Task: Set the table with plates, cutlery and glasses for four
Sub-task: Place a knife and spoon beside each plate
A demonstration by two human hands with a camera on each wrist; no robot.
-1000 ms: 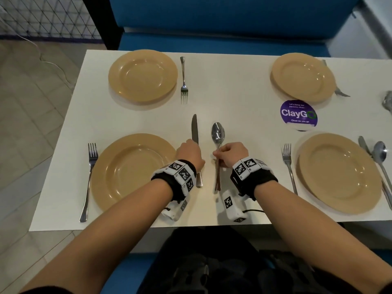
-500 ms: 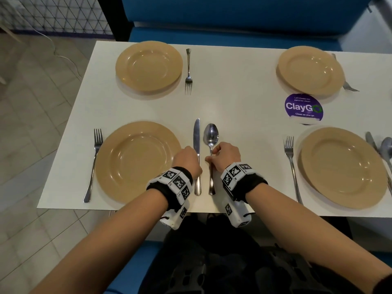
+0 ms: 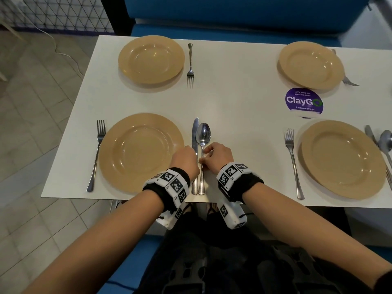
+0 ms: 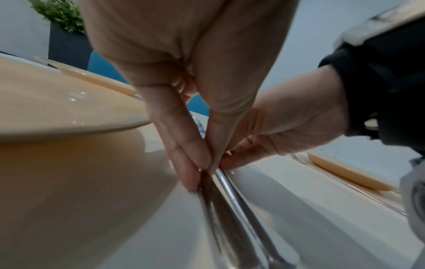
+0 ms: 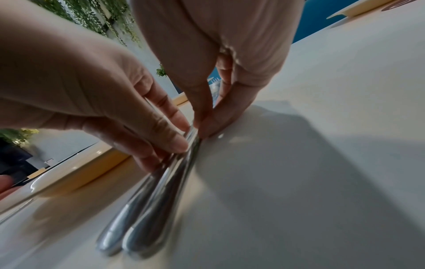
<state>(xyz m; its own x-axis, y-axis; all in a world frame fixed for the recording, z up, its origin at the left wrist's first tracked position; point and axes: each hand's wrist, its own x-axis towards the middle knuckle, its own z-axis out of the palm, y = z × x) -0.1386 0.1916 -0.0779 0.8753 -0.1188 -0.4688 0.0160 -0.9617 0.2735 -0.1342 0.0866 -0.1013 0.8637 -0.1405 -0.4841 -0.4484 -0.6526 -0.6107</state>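
Knife (image 3: 195, 132): flat on the table (image 3: 237, 98), just right of the near-left plate (image 3: 118, 164); over the last second it has closed up to the spoon, handles now side by side and touching.
Spoon (image 3: 203, 133): bowl up, slid left against the knife — earlier a clear gap lay between the two.
Left hand (image 3: 184, 162): thumb and fingers pinching the knife handle low on the table.
Right hand (image 3: 218, 157): thumb and fingers pinching the spoon handle beside it.
Fork (image 3: 96, 155): left of the same plate, untouched.
Meaning: near-left setting looks complete in cutlery — likely only the letting go remains here.
Outstanding: far-left plate (image 3: 151, 59) has only a fork (image 3: 190, 64); cutlery at the far-right plate (image 3: 310, 64) is half hidden; no glasses in view.
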